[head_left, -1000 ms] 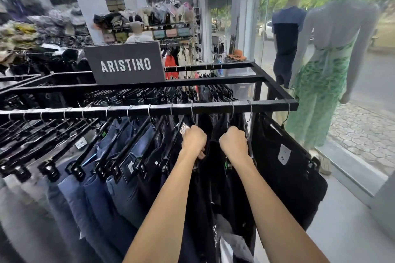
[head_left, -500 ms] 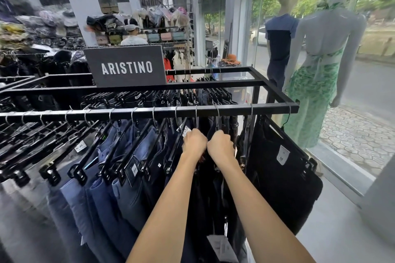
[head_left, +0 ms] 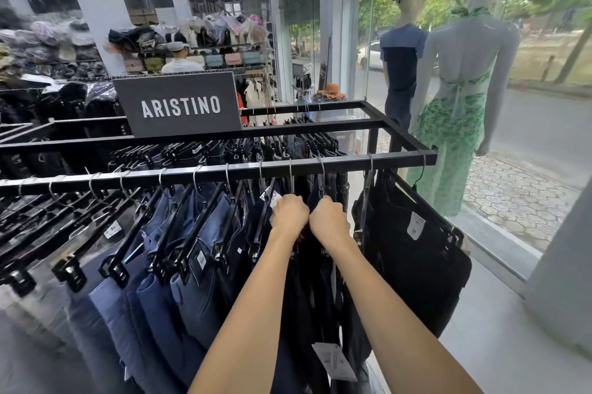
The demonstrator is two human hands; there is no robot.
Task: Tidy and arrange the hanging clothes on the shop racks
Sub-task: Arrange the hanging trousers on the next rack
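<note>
A black metal rack [head_left: 400, 159] carries a row of trousers on black clip hangers. Blue jeans [head_left: 195, 291] hang left of the middle, and dark, near-black trousers [head_left: 416, 268] hang at the right end. My left hand [head_left: 289, 213] and my right hand [head_left: 329, 221] sit side by side just under the front rail, knuckles touching. Each grips the top of a dark pair of trousers between the blue jeans and the right-end pair. A white price tag [head_left: 334, 361] dangles below my right forearm.
A dark ARISTINO sign [head_left: 179, 104] stands on the rack's middle bar. Two mannequins [head_left: 461, 99] stand by the glass shopfront on the right. A grey pillar [head_left: 563, 268] rises at the right edge. A person in a cap [head_left: 180, 57] is behind the rack.
My right hand has slid left along the rail until it meets my left hand, bringing its dark trousers closer to the others. The gap beside the right-end pair has widened.
</note>
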